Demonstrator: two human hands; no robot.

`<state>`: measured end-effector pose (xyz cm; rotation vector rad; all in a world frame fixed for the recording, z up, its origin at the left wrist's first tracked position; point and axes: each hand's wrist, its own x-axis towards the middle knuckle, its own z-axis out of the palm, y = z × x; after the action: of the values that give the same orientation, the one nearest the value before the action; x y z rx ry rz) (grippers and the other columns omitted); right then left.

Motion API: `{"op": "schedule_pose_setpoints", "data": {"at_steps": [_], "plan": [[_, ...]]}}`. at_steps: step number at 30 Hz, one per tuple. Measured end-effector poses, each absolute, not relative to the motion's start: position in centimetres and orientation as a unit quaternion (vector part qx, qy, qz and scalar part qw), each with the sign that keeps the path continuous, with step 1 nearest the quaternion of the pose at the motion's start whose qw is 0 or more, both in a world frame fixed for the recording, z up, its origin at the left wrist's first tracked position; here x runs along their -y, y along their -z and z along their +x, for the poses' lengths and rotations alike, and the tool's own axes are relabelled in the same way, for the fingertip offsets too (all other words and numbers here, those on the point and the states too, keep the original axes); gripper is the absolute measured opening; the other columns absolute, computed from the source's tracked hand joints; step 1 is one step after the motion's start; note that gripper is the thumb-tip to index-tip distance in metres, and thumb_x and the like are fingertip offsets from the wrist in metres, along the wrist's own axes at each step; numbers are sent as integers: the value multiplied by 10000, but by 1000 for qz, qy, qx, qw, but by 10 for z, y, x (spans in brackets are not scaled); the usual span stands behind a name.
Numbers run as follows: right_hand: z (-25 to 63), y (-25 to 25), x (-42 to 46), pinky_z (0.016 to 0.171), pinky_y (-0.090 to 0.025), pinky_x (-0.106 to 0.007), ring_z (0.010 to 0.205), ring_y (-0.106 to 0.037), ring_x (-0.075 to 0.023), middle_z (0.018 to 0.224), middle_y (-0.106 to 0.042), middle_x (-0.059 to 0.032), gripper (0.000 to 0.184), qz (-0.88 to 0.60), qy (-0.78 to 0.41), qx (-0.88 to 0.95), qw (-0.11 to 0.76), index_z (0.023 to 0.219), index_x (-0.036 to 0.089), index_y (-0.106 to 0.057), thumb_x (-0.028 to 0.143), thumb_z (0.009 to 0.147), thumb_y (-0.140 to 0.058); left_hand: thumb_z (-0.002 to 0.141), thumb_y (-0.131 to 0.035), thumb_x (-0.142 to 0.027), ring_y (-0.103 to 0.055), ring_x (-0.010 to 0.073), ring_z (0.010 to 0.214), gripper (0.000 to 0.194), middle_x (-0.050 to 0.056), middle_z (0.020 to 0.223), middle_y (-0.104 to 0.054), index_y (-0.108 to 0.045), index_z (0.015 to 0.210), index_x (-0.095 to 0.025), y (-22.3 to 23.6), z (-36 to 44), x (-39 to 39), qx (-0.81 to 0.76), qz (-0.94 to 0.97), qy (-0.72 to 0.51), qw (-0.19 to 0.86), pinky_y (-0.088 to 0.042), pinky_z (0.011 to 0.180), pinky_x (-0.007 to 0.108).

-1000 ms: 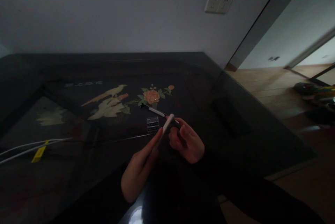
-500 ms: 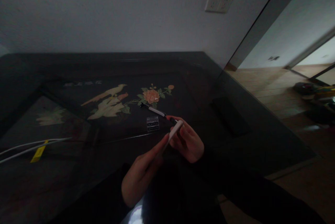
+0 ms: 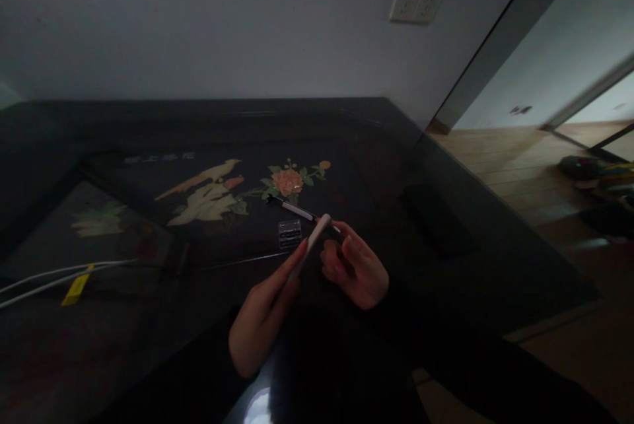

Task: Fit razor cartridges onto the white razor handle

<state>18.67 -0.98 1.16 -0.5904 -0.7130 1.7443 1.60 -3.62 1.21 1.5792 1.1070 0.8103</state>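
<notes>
My left hand (image 3: 262, 318) grips a slim white nail file (image 3: 313, 241), its tip pointing up and to the right. My right hand (image 3: 357, 269) is just right of it with the fingers curled in, the fingertips close to the file's upper end. Whether the file touches a nail is too dark to tell. Both hands hover above a dark glossy table (image 3: 148, 338) with a bird and flower picture (image 3: 232, 189) on it. Behind the hands a thin black and white pen-like tool (image 3: 296, 209) and a small clear plastic box (image 3: 290, 233) lie on the table.
White cables with a yellow tag (image 3: 74, 288) lie at the table's left. A dark flat object (image 3: 436, 219) lies near the right edge. A double wall socket (image 3: 415, 4) is above. Wooden floor and a doorway open to the right.
The file swung right toward my right fingers half a second ago and is now back to the left. My right hand barely shifted.
</notes>
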Motion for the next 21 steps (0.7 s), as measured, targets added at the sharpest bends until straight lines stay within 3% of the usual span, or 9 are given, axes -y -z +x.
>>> {"op": "schedule_pose_setpoints", "data": {"at_steps": [16,21], "plan": [[187,-14,10,416,-229,-202,398,-283,-47,493,-421,96,556,-272,-740,312,531,1099,200,-558,535,687,-721,919,-419,-189,-438,181,1288,482,-4,1413,-442,-393,1392,-278,-13,15,44,-387,692,-313,523,-341,1100,323],[186,-12,10,411,-217,-200,385,-274,-42,479,-422,95,501,-260,-736,312,541,1095,190,-572,509,729,-699,909,-434,-206,-464,188,1270,468,-1,1392,-469,-427,1375,-257,-14,16,41,-409,687,-316,511,-367,1084,335]]}}
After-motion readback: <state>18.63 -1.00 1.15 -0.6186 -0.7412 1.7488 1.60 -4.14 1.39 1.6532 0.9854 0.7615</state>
